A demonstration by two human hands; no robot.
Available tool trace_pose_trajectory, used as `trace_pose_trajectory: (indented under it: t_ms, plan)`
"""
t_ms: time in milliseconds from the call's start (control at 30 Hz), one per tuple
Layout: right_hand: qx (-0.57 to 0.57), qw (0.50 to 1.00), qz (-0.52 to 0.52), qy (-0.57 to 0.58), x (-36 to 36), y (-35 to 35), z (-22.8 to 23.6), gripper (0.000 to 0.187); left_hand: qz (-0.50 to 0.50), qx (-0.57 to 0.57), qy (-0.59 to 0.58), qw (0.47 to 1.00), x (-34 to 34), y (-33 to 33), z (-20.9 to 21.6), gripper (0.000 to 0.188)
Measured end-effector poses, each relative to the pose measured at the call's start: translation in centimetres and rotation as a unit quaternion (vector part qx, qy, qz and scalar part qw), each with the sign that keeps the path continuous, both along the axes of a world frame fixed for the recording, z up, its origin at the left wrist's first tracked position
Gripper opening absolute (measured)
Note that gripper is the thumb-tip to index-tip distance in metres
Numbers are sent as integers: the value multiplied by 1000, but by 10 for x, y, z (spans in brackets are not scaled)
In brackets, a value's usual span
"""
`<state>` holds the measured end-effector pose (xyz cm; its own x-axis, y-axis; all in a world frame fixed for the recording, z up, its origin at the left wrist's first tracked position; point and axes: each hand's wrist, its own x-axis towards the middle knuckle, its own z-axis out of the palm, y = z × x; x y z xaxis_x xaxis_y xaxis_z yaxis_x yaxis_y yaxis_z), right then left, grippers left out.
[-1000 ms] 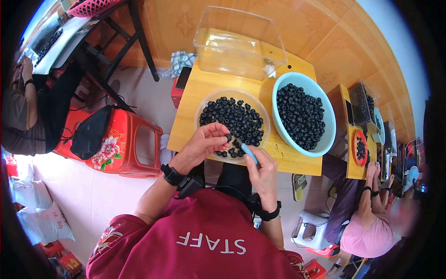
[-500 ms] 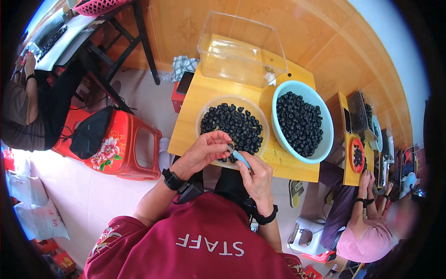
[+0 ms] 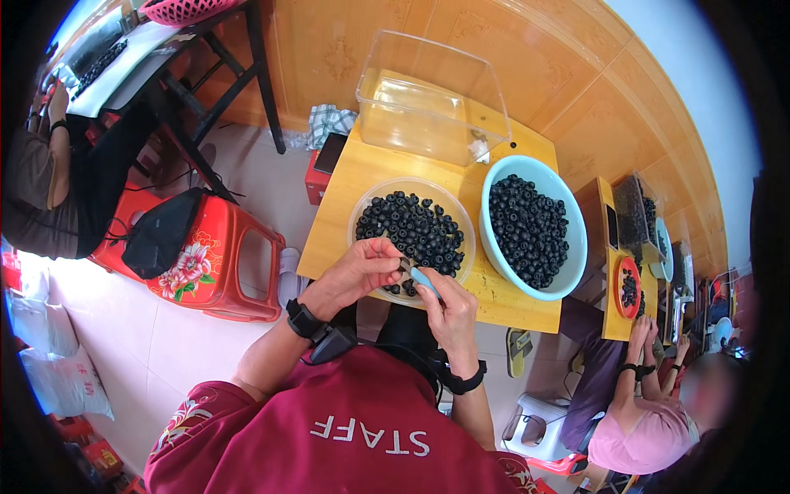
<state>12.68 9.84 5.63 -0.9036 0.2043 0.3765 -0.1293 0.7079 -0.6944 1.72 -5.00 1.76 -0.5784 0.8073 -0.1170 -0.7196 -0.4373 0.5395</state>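
Over the near rim of a shallow see-through bowl [image 3: 352, 221], my left hand [image 3: 355, 273] pinches a small dark round piece [image 3: 404, 263] between thumb and fingertips. My right hand [image 3: 454, 319] is closed around the light blue handle of a small tool [image 3: 424, 280]. Its short metal tip meets the piece at the left fingertips; the exact shape of that tip is too small to tell. Many small black round pieces [image 3: 415, 230], several showing a hole or hollow, lie in the bowl below my hands.
A light blue basin [image 3: 581, 247] full of the same black pieces stands to the right on the yellow table [image 3: 329, 222]. Behind the bowl sits a clear plastic box [image 3: 436, 95]. A red stool [image 3: 222, 272] is at left. Other people work at both sides.
The whole view has shifted slightly. My hands keep the same hold, with the tool still against the piece; the right fingers have moved a little.
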Motion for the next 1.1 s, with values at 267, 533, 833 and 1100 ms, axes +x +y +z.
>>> trace_pose_trajectory:
  t_ms: [267,533,833,1100]
  plan:
    - [32,996,-56,-54,-16,13,-22,18,-17,17,-14,1000,7,-12,16,6]
    - [-137,988,-44,-47,-11,5,1,17,-22,56,-15,998,8,-11,16,8]
    - [-410,907,47,-82,-10,-18,20,22,-26,-16,55,998,12,-6,17,10]
    - [-533,834,27,-138,-10,-21,18,8,-54,-15,48,997,12,-14,9,14]
